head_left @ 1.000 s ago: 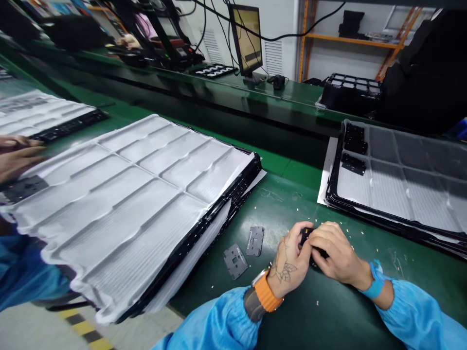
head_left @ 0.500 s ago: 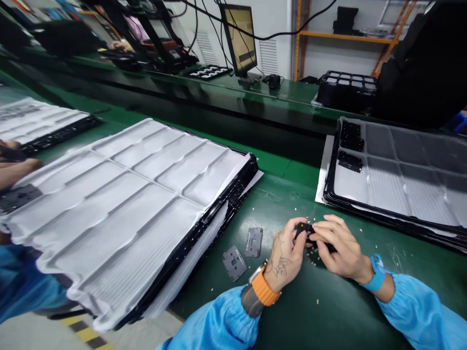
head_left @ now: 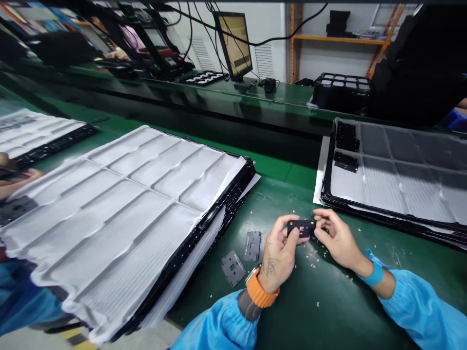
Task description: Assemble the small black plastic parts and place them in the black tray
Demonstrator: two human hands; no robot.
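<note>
My left hand (head_left: 278,248) and my right hand (head_left: 337,237) pinch the two ends of a small flat black part (head_left: 301,227), holding it just above the green table (head_left: 328,301). An orange watch strap sits on my left wrist and a blue band on my right. Two grey metal plates (head_left: 242,255) lie flat on the table just left of my left hand. Small pale crumbs are scattered under and around my hands.
A stack of black trays under a white foam sheet (head_left: 120,204) fills the left. A black tray (head_left: 397,170) holding two black parts (head_left: 346,148) lies at the right. Another person's hand (head_left: 14,180) is at the left edge. A monitor (head_left: 233,43) stands behind.
My hands have lifted the black part off the table and turned it so its flat face shows; both hands moved slightly up and away from me.
</note>
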